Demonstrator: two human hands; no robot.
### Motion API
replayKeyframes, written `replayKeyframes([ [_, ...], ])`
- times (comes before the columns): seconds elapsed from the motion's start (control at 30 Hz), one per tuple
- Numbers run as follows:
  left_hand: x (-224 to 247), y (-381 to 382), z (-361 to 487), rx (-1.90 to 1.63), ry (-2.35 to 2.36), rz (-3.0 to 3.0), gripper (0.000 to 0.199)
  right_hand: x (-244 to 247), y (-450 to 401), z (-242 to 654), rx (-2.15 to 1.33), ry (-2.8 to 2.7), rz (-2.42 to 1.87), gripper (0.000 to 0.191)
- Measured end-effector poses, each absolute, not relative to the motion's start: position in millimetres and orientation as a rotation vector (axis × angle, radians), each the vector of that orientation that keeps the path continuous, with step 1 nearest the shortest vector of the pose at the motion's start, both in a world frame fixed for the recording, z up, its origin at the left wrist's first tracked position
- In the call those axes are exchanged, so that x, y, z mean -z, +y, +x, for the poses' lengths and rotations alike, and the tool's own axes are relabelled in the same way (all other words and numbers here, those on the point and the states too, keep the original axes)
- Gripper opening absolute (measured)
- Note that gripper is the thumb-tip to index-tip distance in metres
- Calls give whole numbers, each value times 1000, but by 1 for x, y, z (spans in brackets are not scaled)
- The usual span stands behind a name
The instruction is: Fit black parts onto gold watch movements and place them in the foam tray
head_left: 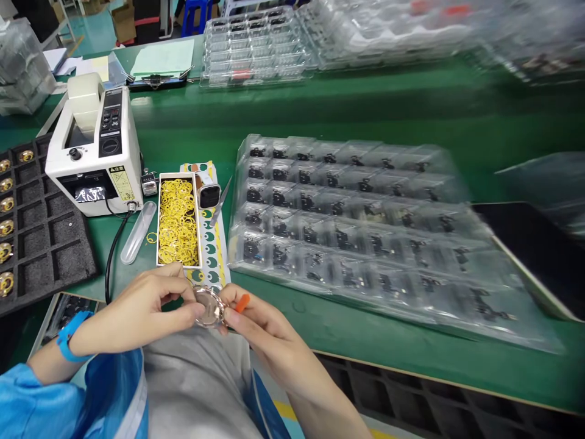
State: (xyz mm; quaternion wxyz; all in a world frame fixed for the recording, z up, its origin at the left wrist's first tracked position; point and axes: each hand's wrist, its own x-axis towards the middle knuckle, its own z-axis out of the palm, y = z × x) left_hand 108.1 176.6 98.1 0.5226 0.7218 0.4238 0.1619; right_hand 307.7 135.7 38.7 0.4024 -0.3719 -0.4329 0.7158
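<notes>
Near the table's front edge, a round, shiny metal watch case (210, 306) is held between both hands. My left hand (158, 302) pinches its left side, thumb on the flat face and fingers curled at the rim. With thumb and fingers closed, my right hand (260, 320) grips the right edge of the case. A small orange piece (242, 303) sticks up from the right fingers; what it belongs to is hidden. Just beyond the hands is an open box (200, 244) full of yellow rings (177, 222).
A white tape dispenser (94, 146) stands left, beside a dark foam tray (73, 262) holding gold-coloured round parts. A large clear compartment tray (292, 277) with small black parts covers the right. A smartwatch (209, 196) and tweezers (221, 203) lie by the box. A dark tablet-like panel (539, 250) sits far right.
</notes>
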Motion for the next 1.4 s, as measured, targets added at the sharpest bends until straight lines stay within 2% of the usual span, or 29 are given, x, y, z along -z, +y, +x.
replayKeyframes([
  [0.4, -100, 174, 109, -331, 1080, 1780, 23, -38, 136, 305, -1819, -1116, -986, 45],
  [0.6, -103, 169, 113, -337, 1248, 2052, 23, -37, 134, 304, -1786, -1098, -999, 45],
  [0.7, -103, 165, 111, -604, 1380, 2216, 15, -36, 134, 305, -1768, -1063, -978, 41],
  [0.77, -100, 163, 112, -900, 1278, 2202, 7, -37, 133, 305, -1779, -1061, -957, 41],
  [0.83, -95, 161, 115, -1072, 1067, 2105, 8, -40, 132, 305, -1792, -1071, -937, 41],
  [1.0, -74, 162, 125, -1051, 857, 1856, 6, -43, 130, 302, -1821, -1057, -915, 40],
  [1.17, -61, 162, 121, -1030, 826, 1791, 15, -42, 129, 300, -1889, -980, -898, 43],
  [1.4, -52, 161, 114, -1030, 746, 1777, 47, -39, 129, 296, -1947, -904, -827, 39],
])
